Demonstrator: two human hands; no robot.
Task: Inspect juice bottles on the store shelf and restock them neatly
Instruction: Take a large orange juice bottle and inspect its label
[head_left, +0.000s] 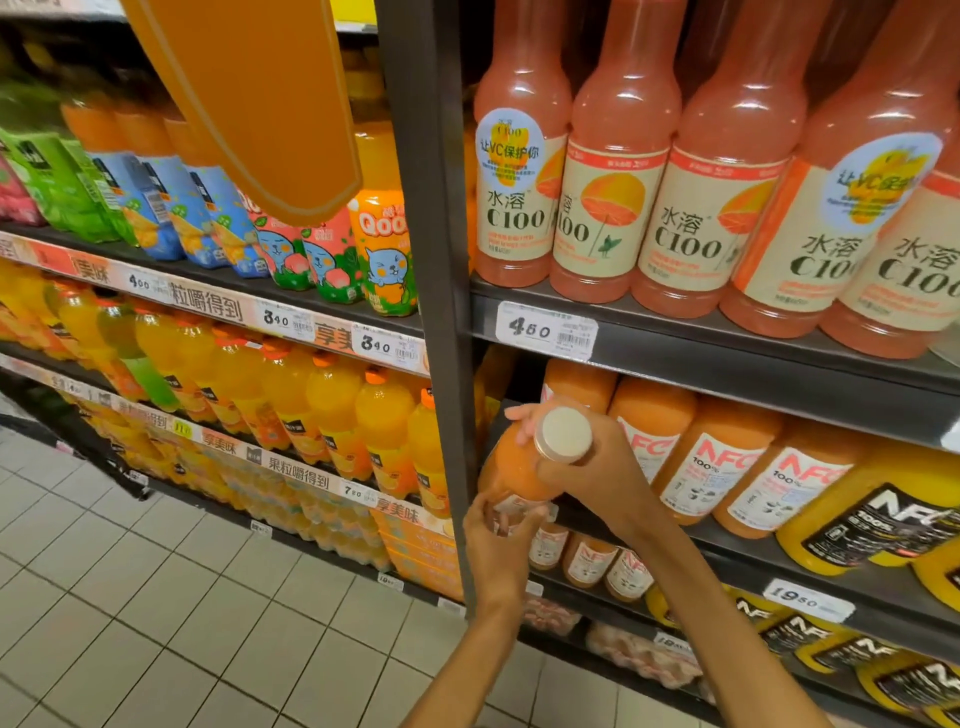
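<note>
The orange plastic juice bottle with a pale round cap (519, 462) is out of its row and tilted, its cap leaning toward the camera, just in front of the left end of the dark metal shelf (810, 564) that carries the other NFC bottles. Held this way — cap up and toward the eyes, label end lower — it looks like a check of the seal and label before the bottle goes back into line.

The right hand (582, 467) has its grip closed around the shoulder and neck just below the cap, fingers curled over the far side so that fingertips show above the bottle. The left hand (501, 540) takes the lower part from below, its grip wrapped round the body near the label, thumb and fingers curled against the plastic. Both hands carry it together; the base appears to be off the shelf, though the hands hide it.

Beside it, the row of orange NFC bottles with white labels (711, 467) stands upright and close-packed, faces forward, which is probably the order the held one must rejoin. On the shelf above, the pink C100 bottles with cream labels (608, 208) are lined up at the front edge, over a white price tag reading 450 (545, 330) — already neat, by the look of it.
</note>
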